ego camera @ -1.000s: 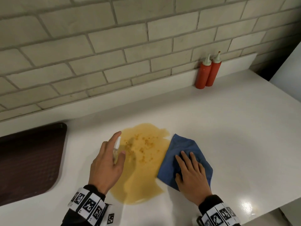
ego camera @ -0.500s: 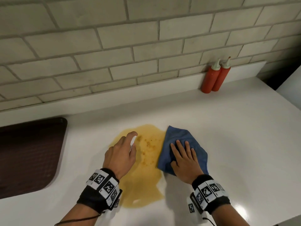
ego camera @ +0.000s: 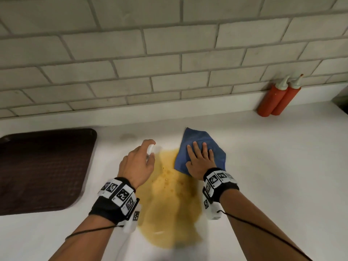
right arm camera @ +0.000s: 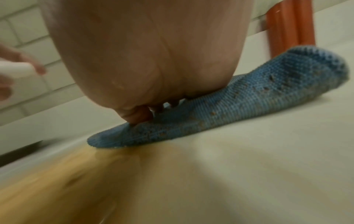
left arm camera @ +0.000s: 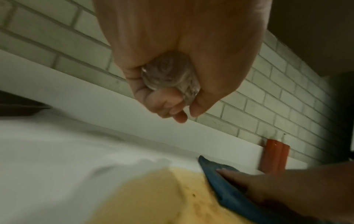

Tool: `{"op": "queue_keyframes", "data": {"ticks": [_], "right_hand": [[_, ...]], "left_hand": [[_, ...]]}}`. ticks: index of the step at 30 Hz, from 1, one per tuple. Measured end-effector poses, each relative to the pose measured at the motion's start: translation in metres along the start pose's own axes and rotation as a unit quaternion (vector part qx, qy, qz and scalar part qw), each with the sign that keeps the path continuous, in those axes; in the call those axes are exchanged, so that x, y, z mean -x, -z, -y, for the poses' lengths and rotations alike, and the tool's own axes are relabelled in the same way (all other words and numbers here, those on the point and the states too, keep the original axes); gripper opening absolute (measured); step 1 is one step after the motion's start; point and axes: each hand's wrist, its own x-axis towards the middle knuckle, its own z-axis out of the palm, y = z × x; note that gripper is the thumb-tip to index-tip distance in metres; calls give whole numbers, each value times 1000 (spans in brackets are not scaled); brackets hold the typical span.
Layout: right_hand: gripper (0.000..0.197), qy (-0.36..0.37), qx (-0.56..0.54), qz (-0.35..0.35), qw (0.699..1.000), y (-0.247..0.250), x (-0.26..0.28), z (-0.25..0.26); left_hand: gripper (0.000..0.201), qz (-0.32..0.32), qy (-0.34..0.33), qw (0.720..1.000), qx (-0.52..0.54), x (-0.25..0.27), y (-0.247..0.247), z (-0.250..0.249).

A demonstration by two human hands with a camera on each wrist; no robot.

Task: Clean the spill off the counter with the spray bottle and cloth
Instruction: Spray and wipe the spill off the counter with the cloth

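Your left hand (ego camera: 138, 164) curls round the spray bottle (ego camera: 150, 150) above the spill (ego camera: 169, 196), which spreads from mid-counter (ego camera: 273, 166) toward the front edge. Your right hand (ego camera: 200, 161) presses the cloth (ego camera: 197, 136) flat with spread fingers at the spill's back rim. Wet it evenly, then draw the cloth inward. The nozzle's aim is hidden; the spill's front edge blurs.

On the worktop (ego camera: 263, 166) we note the spill (ego camera: 169, 204) centrally, with the cloth (ego camera: 199, 142) overlapping its far right edge. The tray (ego camera: 41, 170) lies at far left. Two squeeze bottles (ego camera: 276, 97) stand touching at the back right, against the wall (ego camera: 169, 53).
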Motion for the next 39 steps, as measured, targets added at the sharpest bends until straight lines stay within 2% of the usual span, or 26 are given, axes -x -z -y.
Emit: {"op": "queue_keyframes", "data": {"ticks": [4, 7, 9, 12, 14, 16, 18, 22, 26, 29, 31, 33, 35, 37, 39], "right_hand": [[67, 53, 19, 8, 998, -17, 19, 21], [79, 88, 33, 13, 996, -33, 50, 12], [78, 79, 38, -20, 996, -40, 67, -3], [83, 32, 37, 14, 999, -32, 69, -27], [75, 7, 30, 8, 1000, -24, 57, -30], [66, -4, 12, 1, 1000, -16, 38, -21], [65, 1, 4, 1, 1000, -8, 17, -3], [63, 44, 3, 18, 999, -2, -11, 50], [64, 116, 23, 31, 992, -22, 14, 99], [77, 151, 40, 33, 987, -41, 45, 103], [81, 136, 41, 25, 990, -45, 55, 89], [82, 89, 39, 13, 995, -39, 53, 70], [73, 29, 37, 8, 999, -30, 45, 56], [65, -9, 18, 17, 1000, -22, 34, 57], [64, -26, 6, 15, 1000, -19, 23, 72]], "left_hand": [[37, -3, 26, 1000, 13, 7, 15, 19], [38, -6, 40, 999, 25, 21, 25, 28], [38, -10, 48, 998, 35, 32, 28, 30], [41, -15, 60, 996, 60, 47, 31, 32], [45, -16, 64, 995, 78, 54, 30, 33], [49, -19, 59, 994, 92, 57, 28, 34], [50, -25, 53, 993, 107, 59, 25, 34], [47, -26, 49, 986, 155, 58, 25, 38], [48, -25, 42, 986, 159, 61, 34, 46], [51, -36, 44, 987, 153, 67, 41, 60], [52, -41, 38, 986, 159, 74, 45, 70], [53, -42, 30, 985, 166, 83, 47, 78], [53, -41, 24, 984, 174, 91, 49, 86], [52, -36, 23, 983, 179, 97, 49, 93], [53, -32, 24, 982, 183, 101, 51, 98]]}}
